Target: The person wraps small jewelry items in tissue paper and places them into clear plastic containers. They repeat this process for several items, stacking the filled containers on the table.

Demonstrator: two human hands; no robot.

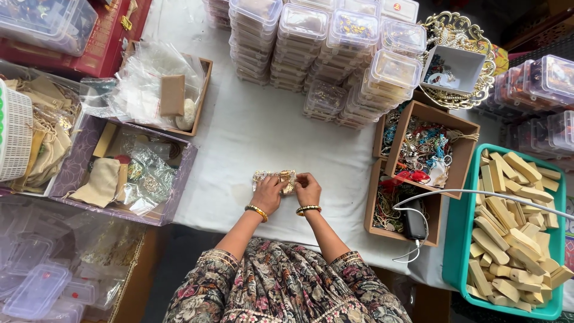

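A small clear packet with gold jewellery (274,177) lies on the white tablecloth (263,131) near the front edge. My left hand (268,192) rests on its lower left part with fingers curled onto it. My right hand (307,188) pinches the packet's right end. Each wrist wears a gold and dark bangle. My patterned sleeves fill the bottom of the view.
Stacks of clear lidded boxes (323,54) stand at the back. Cardboard boxes of jewellery (427,149) and a black charger with white cable (414,222) sit right, beside a teal tray of wooden pieces (514,227). A purple box of pouches (122,170) sits left.
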